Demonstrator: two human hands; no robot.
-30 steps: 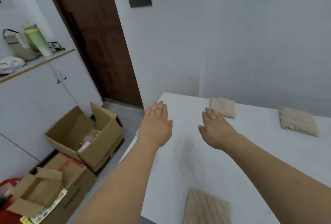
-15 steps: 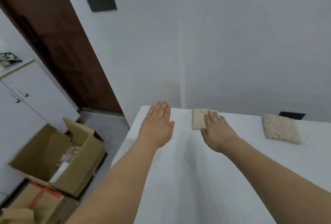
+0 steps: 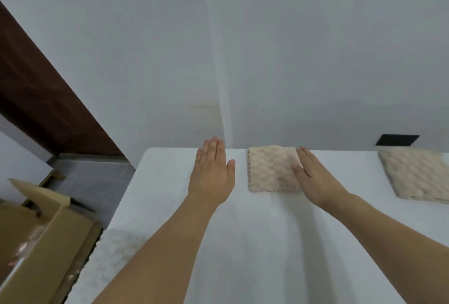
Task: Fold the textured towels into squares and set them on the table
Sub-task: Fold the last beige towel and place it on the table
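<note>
Beige folded towel point(image 3: 272, 170) lies between flat, straight-fingered left hand point(image 3: 211, 177) and right hand point(image 3: 315, 179).

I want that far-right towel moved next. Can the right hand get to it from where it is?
Probably yes: the right hand is open and holds nothing, and only bare table lies between it and the far-right towel.

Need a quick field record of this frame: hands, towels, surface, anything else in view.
left hand: left hand, fingers straight, palm down over the table, holds nothing
right hand: right hand, fingers straight, at the right edge of the middle towel; contact unclear
middle towel: middle towel, folded square, flat near the far table edge
right towel: right towel, folded, flat, partly cut off by the frame
table: table, white top
floor side: cardboard box left of the table
wall: dark plate
</note>
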